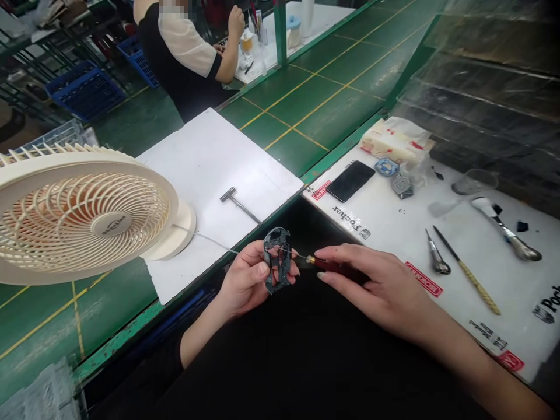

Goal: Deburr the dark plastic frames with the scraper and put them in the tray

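Note:
My left hand point(247, 279) is closed around a dark grey, frame-like plastic part point(270, 284) with openings through it, held upright over my lap. Between the thumb and fingers of my right hand point(371, 286) is the dark red handle of a thin-shafted tool point(326, 265), which looks like a small screwdriver or awl. Its metal shaft points left and reaches the plastic part; the exact tip is hard to make out. To the right on the white board lie a short metal-handled tool point(437, 261) and a file with a yellow handle point(475, 283).
A cream fan point(170, 201) stands at left on a white board point(210, 151) with a T-shaped metal tool point(242, 207). On the right board point(376, 216) are a phone point(350, 180), a tissue pack point(394, 142) and a clear cup point(475, 182). Another person point(188, 58) sits beyond the green belt point(301, 105).

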### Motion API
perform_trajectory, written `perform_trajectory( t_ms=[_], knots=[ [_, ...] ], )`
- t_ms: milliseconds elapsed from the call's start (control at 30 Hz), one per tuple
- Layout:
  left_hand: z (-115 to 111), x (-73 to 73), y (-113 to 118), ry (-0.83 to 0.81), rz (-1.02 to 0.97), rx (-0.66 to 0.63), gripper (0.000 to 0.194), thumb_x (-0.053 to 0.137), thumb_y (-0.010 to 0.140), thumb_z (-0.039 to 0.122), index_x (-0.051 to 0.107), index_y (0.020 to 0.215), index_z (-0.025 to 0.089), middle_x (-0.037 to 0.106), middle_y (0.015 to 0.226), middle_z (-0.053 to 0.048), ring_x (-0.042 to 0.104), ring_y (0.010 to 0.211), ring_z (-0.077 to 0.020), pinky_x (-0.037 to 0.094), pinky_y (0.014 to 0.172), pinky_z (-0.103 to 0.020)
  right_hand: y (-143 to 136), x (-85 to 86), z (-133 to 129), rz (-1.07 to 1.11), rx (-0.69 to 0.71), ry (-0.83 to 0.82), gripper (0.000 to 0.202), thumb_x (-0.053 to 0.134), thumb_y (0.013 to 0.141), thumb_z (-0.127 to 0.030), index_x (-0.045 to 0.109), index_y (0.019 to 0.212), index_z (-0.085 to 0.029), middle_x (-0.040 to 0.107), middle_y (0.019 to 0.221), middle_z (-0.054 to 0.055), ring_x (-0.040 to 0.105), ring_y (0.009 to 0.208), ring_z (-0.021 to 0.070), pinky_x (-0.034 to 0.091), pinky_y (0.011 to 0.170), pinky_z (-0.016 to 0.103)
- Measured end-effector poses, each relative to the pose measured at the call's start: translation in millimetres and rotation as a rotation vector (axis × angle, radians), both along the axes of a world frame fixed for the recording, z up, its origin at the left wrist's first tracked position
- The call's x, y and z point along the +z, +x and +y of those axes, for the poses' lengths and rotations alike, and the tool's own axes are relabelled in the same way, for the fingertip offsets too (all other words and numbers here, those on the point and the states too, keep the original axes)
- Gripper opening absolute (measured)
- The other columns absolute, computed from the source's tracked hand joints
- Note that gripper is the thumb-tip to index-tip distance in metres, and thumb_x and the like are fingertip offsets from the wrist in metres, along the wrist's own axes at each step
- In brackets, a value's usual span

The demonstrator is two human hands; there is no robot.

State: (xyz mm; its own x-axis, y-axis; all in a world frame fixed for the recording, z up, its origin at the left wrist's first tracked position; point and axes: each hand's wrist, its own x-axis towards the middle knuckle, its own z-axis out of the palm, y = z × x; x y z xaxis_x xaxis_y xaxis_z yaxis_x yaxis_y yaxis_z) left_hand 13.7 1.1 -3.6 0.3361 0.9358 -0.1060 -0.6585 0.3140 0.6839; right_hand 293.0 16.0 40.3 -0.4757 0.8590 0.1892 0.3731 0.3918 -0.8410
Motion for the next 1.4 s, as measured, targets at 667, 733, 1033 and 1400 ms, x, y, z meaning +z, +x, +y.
perform_trajectory(
  t_ms=[667, 733, 1033, 1400],
  knots=[
    [-8.6, 1.1, -6.7, -0.038, 0.096, -0.040, 0.048, 0.104, 0.092, 0.056, 0.083, 0.113, 0.019, 0.089, 0.128, -0.018, 0.089, 0.100, -0.0296, 0.075, 0.086, -0.040, -13.0, 7.5, 3.1, 0.013, 0.065, 0.024, 0.022, 0.072, 0.118, -0.019, 0.087, 0.132, -0.024, 0.088, 0.108, 0.003, 0.085, 0.092, 0.0170, 0.068, 0.082, 0.025],
    [-7.8, 1.4, -6.8, -0.032, 0.097, -0.022, 0.042, 0.102, 0.096, 0.052, 0.082, 0.113, 0.019, 0.090, 0.129, -0.017, 0.090, 0.101, -0.0296, 0.075, 0.089, -0.041, -12.6, 7.0, 2.7, 0.005, 0.060, 0.035, 0.022, 0.071, 0.118, -0.018, 0.087, 0.132, -0.024, 0.088, 0.108, 0.003, 0.085, 0.091, 0.0169, 0.068, 0.082, 0.025],
    [-2.7, 4.0, -3.3, -0.038, 0.166, -0.016, 0.043, 0.097, 0.100, 0.056, 0.085, 0.112, 0.017, 0.092, 0.112, -0.015, 0.088, 0.092, -0.0255, 0.072, 0.084, -0.035, -11.9, 6.5, -1.3, -0.044, 0.013, 0.097, 0.024, 0.072, 0.117, -0.016, 0.086, 0.133, -0.026, 0.090, 0.111, 0.003, 0.086, 0.092, 0.0189, 0.073, 0.086, 0.030],
    [-3.2, 7.5, -2.7, 0.022, 0.138, 0.024, 0.030, 0.102, 0.098, 0.041, 0.088, 0.115, 0.021, 0.093, 0.126, -0.013, 0.090, 0.097, -0.0248, 0.073, 0.090, -0.038, -12.3, 6.8, -5.6, -0.067, -0.001, 0.120, 0.022, 0.072, 0.116, -0.016, 0.085, 0.132, -0.026, 0.090, 0.109, 0.003, 0.087, 0.091, 0.0197, 0.074, 0.087, 0.029]
  ],
)
